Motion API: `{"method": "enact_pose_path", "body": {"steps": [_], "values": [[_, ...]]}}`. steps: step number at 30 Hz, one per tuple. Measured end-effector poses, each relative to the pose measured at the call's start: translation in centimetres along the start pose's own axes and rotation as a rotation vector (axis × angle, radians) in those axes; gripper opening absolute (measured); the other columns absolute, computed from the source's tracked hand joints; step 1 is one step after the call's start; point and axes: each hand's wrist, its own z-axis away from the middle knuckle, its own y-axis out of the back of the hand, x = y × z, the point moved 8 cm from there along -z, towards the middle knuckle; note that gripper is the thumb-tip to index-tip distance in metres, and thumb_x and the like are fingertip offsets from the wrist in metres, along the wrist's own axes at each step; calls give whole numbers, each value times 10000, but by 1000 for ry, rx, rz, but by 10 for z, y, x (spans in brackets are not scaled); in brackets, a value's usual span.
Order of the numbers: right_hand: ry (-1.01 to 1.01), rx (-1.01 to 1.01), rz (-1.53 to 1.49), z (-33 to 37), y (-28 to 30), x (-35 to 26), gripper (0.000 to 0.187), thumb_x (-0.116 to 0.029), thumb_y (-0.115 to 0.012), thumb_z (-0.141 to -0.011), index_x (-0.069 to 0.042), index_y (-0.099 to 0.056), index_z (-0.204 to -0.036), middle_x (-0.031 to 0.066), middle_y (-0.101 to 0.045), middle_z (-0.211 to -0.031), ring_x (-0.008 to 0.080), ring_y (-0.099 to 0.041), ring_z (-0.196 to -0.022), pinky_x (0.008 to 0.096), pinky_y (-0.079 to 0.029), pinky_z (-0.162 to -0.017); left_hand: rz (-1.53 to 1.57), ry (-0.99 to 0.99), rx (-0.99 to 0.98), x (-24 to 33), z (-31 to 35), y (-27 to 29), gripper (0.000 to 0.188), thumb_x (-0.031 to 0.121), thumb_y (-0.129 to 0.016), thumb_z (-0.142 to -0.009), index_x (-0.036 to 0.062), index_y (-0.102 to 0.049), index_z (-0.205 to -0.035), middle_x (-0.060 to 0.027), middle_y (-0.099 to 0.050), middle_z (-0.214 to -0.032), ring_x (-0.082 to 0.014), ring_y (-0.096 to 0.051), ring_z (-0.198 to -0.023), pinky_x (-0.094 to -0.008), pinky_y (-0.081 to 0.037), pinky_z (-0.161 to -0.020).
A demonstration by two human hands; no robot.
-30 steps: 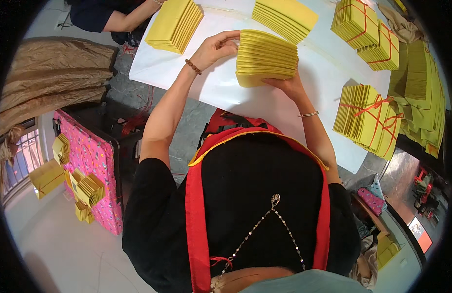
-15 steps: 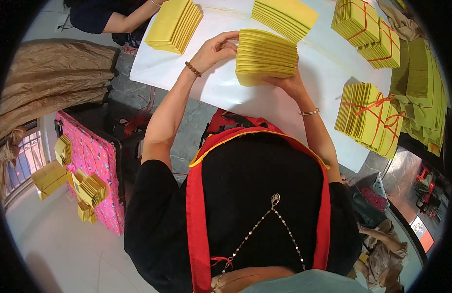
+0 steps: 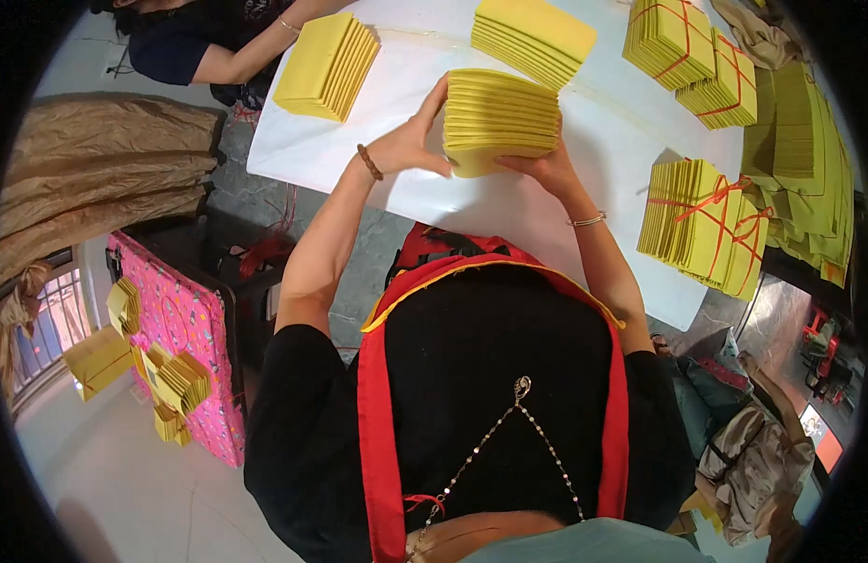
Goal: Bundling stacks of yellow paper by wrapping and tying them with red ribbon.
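Note:
A thick stack of yellow folded papers (image 3: 502, 113) is held upright between my two hands over the white table. My left hand (image 3: 411, 143) braces its left end, with the fingers along the side and the thumb apart near the lower corner. My right hand (image 3: 545, 169) grips the lower right end, its thumb across the near face and its fingers mostly hidden behind the stack. Two similar stacks lie beyond: one yellow stack (image 3: 327, 66) at the far left, another yellow stack (image 3: 532, 39) straight ahead.
Bundles tied with red string (image 3: 704, 223) stand on the white table (image 3: 434, 202) at the right, with tied bundles (image 3: 689, 56) farther back. A co-worker's arm (image 3: 242, 58) reaches in at the far left. A pink patterned board (image 3: 176, 347) with yellow bundles stands at left.
My left hand has gone from bent fingers at the stack's upper left edge to a wide hold along its left end. The stack looks more even. The co-worker has leaned farther in.

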Motion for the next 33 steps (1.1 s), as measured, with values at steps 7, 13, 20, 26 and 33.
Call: {"method": "enact_pose_path", "body": {"steps": [7, 13, 20, 26, 33], "values": [[36, 51, 61, -17, 4, -48, 929, -116, -776, -582, -89, -183, -1297, 95, -405, -1210, 208, -406, -1125, 346, -359, -943, -149, 34, 293, 7, -7, 3, 1112, 227, -788, -575, 43, -12, -1350, -204, -325, -1295, -304, -337, -1206, -374, -291, -995], [-445, -310, -185, -36, -15, -29, 680, -297, -653, -739, -46, -308, -1269, 98, -469, -1164, 175, -475, -1053, 307, -398, -882, 711, 214, 549, -31, 5, -11, 734, 220, -634, -757, 33, -168, -1293, -132, -428, -1158, -211, -483, -1027, -319, -448, -800], [-580, -487, 123, -38, -22, 6, 758, -340, -664, -713, -36, -284, -1294, 109, -457, -1174, 187, -462, -1066, 307, -378, -896, 938, 383, 866, -70, 47, -71, 627, 260, -626, -773, 62, -246, -1231, -95, -468, -1102, -193, -528, -935, -331, -478, -697], [-667, -756, 32, -52, -28, -7, 765, -326, -718, -673, -64, -324, -1274, 102, -473, -1143, 188, -470, -1047, 321, -404, -865, 1076, 429, 791, -68, 57, -78, 461, 288, -628, -780, 120, -372, -1125, -16, -515, -1013, -144, -521, -914, -316, -448, -715], [-705, -817, 95, -56, -32, 6, 727, -263, -692, -689, -84, -323, -1289, 81, -500, -1116, 169, -506, -984, 308, -450, -796, 926, 614, 770, -86, 78, -75, 422, 321, -661, -753, 109, -417, -1025, -13, -536, -955, -132, -566, -805, -255, -456, -620]]}}
